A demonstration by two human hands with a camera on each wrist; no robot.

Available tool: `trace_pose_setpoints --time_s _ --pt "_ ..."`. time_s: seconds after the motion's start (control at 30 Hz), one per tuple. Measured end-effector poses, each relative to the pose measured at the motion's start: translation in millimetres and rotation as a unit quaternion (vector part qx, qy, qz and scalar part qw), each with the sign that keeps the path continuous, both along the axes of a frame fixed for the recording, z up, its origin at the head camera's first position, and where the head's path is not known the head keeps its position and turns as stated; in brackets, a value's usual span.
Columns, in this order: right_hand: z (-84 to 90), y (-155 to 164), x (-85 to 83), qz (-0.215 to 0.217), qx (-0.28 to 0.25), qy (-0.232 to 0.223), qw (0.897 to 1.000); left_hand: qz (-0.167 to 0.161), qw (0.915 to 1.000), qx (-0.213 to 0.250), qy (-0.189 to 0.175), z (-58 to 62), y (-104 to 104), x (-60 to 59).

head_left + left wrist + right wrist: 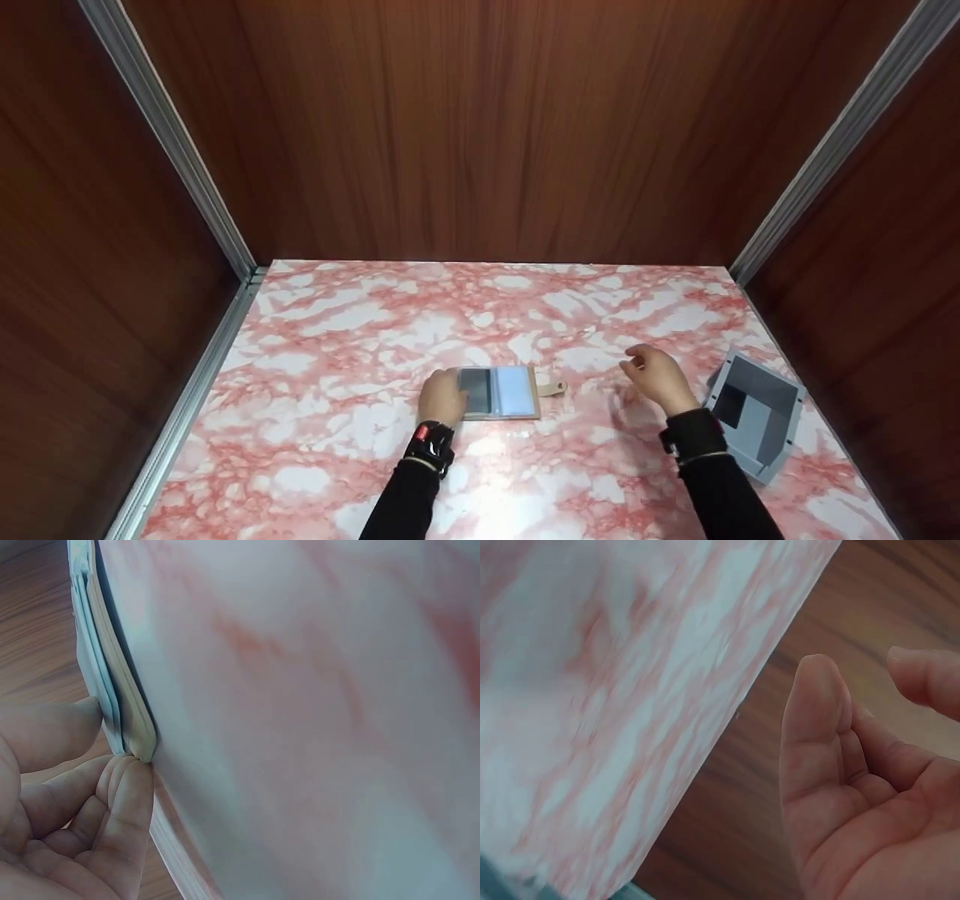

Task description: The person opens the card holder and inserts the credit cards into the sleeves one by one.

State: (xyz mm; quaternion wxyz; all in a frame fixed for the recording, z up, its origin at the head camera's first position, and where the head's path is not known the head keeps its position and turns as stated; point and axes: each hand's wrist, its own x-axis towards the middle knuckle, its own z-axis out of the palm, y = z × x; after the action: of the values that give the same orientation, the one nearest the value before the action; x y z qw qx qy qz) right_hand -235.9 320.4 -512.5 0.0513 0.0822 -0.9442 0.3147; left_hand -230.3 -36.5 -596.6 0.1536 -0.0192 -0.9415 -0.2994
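Observation:
An open beige card wallet (pixel 501 391) with clear plastic sleeves lies flat on the pink marble table (pixel 360 330), its strap tab (pixel 551 388) pointing right. My left hand (pixel 450 388) sits on the wallet's left half. In the left wrist view that hand (pixel 116 739) has curled fingers (pixel 129 791) against the edge of the wallet (pixel 127 709), and the thumb touches the sleeves from the other side. My right hand (pixel 639 365) hovers over the table to the right of the wallet, apart from it. Its fingers are loosely curled and the palm (pixel 866 682) holds nothing.
A grey plastic bin (pixel 757 412) stands tilted near the table's right edge, just beyond my right wrist. Dark wooden walls with aluminium corner strips (pixel 172 142) close the table in at the back and both sides.

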Motion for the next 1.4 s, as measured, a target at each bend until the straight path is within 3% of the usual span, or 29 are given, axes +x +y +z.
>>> trace_pose_setpoints --time_s 0.73,1.0,1.4 --pt "11.7 96.9 21.7 -0.115 0.011 -0.08 0.99 -0.008 0.9999 -0.011 0.008 0.0 -1.0 -0.6" --pt "4.2 117.4 26.3 -0.168 0.02 -0.103 0.98 -0.009 0.9998 -0.013 0.009 -0.8 -1.3 -0.9" --pt "-2.1 133.9 30.0 -0.2 0.027 -0.138 0.97 -0.012 0.9999 -0.009 0.004 -0.6 -1.4 -0.8"
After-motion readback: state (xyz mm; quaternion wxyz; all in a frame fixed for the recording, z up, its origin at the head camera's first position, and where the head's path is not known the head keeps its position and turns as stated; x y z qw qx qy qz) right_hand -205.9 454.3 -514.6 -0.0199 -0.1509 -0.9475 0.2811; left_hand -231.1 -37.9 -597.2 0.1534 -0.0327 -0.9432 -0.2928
